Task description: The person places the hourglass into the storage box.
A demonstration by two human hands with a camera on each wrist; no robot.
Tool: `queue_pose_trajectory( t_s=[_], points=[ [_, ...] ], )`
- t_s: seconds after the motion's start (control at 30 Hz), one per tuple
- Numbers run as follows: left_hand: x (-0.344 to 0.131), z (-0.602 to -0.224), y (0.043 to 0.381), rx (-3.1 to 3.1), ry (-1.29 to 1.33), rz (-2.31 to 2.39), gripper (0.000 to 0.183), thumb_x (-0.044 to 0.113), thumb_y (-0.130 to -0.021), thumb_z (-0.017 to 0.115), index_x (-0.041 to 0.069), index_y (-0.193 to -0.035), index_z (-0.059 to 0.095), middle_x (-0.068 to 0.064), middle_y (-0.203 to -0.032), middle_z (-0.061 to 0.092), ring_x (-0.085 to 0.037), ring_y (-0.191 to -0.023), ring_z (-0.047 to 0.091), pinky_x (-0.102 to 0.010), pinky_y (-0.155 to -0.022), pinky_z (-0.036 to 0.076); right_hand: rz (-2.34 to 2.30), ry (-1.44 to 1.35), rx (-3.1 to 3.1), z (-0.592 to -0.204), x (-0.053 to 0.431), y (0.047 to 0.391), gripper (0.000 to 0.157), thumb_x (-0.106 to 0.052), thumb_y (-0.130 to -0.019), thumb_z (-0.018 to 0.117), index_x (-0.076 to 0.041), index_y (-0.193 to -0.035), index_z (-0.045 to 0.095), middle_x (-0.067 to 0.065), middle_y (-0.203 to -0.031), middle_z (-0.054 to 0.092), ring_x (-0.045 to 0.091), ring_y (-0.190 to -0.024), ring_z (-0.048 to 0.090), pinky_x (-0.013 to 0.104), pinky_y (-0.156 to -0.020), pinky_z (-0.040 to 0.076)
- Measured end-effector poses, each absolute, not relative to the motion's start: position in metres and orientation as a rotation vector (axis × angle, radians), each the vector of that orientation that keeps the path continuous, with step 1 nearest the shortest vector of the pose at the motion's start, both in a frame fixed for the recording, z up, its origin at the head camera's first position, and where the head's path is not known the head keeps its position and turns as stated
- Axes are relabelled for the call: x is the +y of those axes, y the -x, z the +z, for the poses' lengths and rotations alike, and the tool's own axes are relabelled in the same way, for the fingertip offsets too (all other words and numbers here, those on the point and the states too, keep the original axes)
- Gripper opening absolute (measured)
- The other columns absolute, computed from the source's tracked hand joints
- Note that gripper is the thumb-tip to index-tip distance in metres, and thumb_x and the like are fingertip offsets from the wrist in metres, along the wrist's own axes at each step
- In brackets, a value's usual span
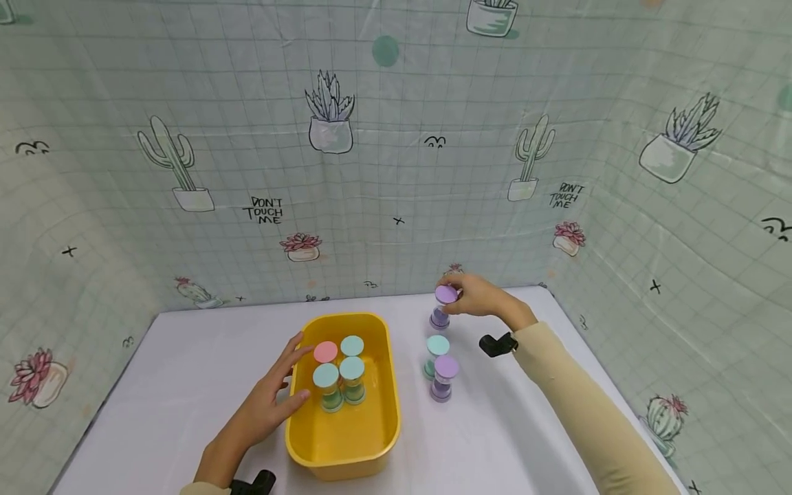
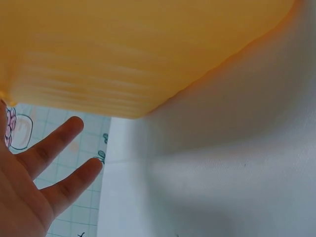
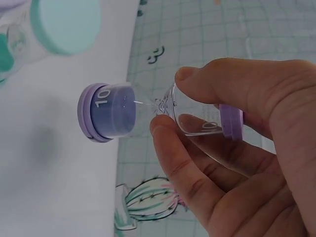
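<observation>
My right hand (image 1: 482, 297) pinches a purple-capped hourglass (image 3: 109, 109) by its upper clear bulb, thumb on one side and fingers on the other. It is upright at the back right of the table, with purple sand in its lower bulb and a "10" printed on the glass. At the left, my left hand (image 1: 267, 405) lies along the side of a yellow bin (image 1: 346, 440), thumb and index finger over its rim. In the left wrist view two spread fingers (image 2: 74, 182) show below the bin's wall. Inside the bin stand three teal-capped hourglasses (image 1: 353, 371) and a pink-capped hourglass (image 1: 325, 352).
A teal-capped hourglass (image 1: 437, 347) and another purple-capped hourglass (image 1: 445, 371) stand close together on the white table (image 1: 495, 426), right of the bin. Patterned cloth (image 1: 396, 172) encloses the back and sides.
</observation>
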State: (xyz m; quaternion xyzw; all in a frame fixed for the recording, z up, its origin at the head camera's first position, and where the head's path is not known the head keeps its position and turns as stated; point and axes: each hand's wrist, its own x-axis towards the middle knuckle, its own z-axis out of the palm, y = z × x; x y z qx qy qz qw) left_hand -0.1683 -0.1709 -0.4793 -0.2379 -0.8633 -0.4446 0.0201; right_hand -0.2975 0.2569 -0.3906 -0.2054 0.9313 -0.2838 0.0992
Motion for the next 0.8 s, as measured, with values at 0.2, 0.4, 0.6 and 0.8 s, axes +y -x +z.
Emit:
queue_pose_trajectory(
  t_s=[0.2,0.4,0.6,0.8],
  points=[
    [-0.170,-0.482,0.170,-2.675,0.732,-1.380,0.064,0.025,-0.099,0.062,0.022,-0.158,0.038,-0.012,-0.173,0.015,-0.047,-0.134,0.051,-0.062,-0.092,0.054,-0.828,0.701,2.754,-0.372,0.244,0.292,0.042,-0.016,-0.088,0.079,-0.005,-0.126,0.066,0.011,-0.115,0.069,0.021,-0.098,0.065,0.037,-0.088,0.057],
    [-0.169,-0.483,0.170,-2.680,0.748,-1.398,0.064,0.022,-0.099,0.062,0.022,-0.158,0.037,-0.013,-0.173,0.014,-0.050,-0.138,0.047,-0.064,-0.094,0.052,-0.806,0.751,2.738,-0.352,0.230,0.282,0.034,-0.017,-0.087,0.078,-0.008,-0.117,0.067,0.006,-0.106,0.070,0.017,-0.089,0.063,0.033,-0.082,0.056],
    [-0.171,-0.484,0.168,-2.677,0.735,-1.405,0.065,0.022,-0.099,0.062,0.021,-0.158,0.037,-0.013,-0.173,0.014,-0.050,-0.141,0.044,-0.062,-0.094,0.052,-0.714,0.851,2.741,-0.327,0.202,0.268,0.032,-0.021,-0.086,0.075,-0.013,-0.116,0.067,0.002,-0.102,0.069,0.015,-0.085,0.062,0.030,-0.079,0.054],
    [-0.173,-0.481,0.169,-2.669,0.753,-1.375,0.065,0.022,-0.099,0.063,0.021,-0.159,0.037,-0.012,-0.173,0.015,-0.050,-0.142,0.043,-0.064,-0.096,0.051,-0.718,1.011,2.685,-0.306,0.173,0.256,0.033,-0.016,-0.087,0.074,-0.011,-0.119,0.066,0.002,-0.103,0.069,0.014,-0.084,0.062,0.027,-0.079,0.055]
  ],
)
